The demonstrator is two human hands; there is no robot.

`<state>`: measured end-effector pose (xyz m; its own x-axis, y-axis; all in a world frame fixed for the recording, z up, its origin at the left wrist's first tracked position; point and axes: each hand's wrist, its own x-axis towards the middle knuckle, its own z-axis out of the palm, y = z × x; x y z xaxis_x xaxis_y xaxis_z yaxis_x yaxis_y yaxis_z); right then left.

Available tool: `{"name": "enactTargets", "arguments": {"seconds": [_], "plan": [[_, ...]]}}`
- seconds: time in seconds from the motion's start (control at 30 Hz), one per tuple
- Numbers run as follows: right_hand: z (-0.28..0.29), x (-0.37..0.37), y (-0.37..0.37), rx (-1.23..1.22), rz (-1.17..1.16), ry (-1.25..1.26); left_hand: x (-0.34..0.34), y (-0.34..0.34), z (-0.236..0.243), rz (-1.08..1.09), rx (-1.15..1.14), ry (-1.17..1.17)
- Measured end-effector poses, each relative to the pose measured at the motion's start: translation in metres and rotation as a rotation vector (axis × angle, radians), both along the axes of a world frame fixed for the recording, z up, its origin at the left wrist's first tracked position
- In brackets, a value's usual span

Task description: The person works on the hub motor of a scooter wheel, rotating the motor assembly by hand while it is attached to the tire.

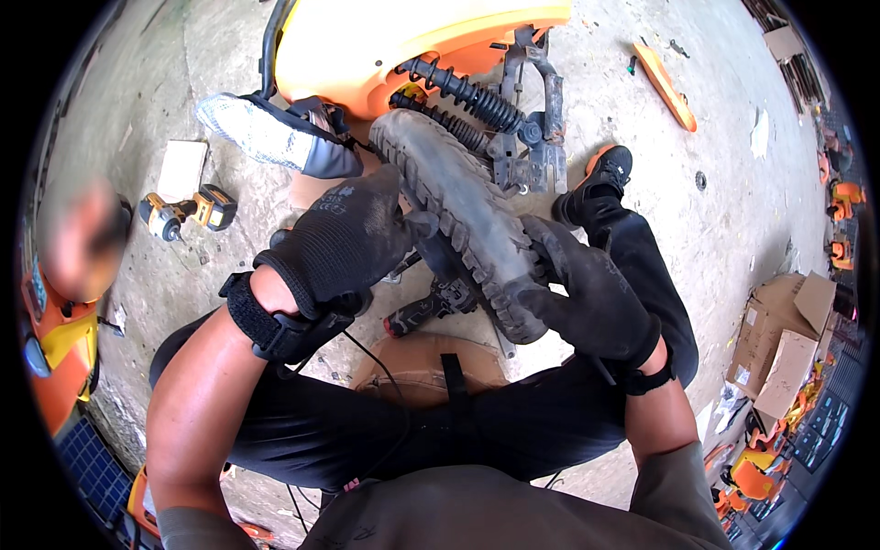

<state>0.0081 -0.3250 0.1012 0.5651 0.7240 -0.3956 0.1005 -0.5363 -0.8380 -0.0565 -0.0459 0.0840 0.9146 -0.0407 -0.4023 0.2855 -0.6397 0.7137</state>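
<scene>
My left hand [335,234], in a black glove, grips the left side of a dusty treaded tire [458,211], angled from upper middle to lower right. My gloved right hand [587,293] holds the tire's lower right end with curled fingers. Beyond the tire stand two black coil shock absorbers [463,96] and a grimy metal bracket [550,124] on an orange machine body [412,27]. Beneath the tire and between my legs lie a black-and-red tool [422,312] and a brown cushion or seat [422,367], partly hidden.
A cordless impact driver [188,211] and a white rectangle [183,165] lie left. An orange panel [665,82] and cardboard boxes [779,339] lie right. A person [78,238], blurred, is at far left beside orange parts. More machines line the right edge.
</scene>
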Motion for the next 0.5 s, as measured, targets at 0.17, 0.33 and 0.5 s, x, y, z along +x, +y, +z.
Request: {"name": "enactTargets", "arguments": {"seconds": [0.17, 0.33, 0.5], "plan": [[0.005, -0.002, 0.004, -0.024, 0.003, -0.052, -0.003, 0.003, -0.009, 0.004, -0.054, -0.105], [-0.002, -0.002, 0.000, -0.012, -0.004, -0.071, 0.000, 0.002, 0.000, -0.004, -0.082, -0.057], [-0.005, -0.002, 0.000, 0.033, -0.010, -0.073, -0.003, 0.004, -0.010, -0.030, -0.036, -0.123]]}}
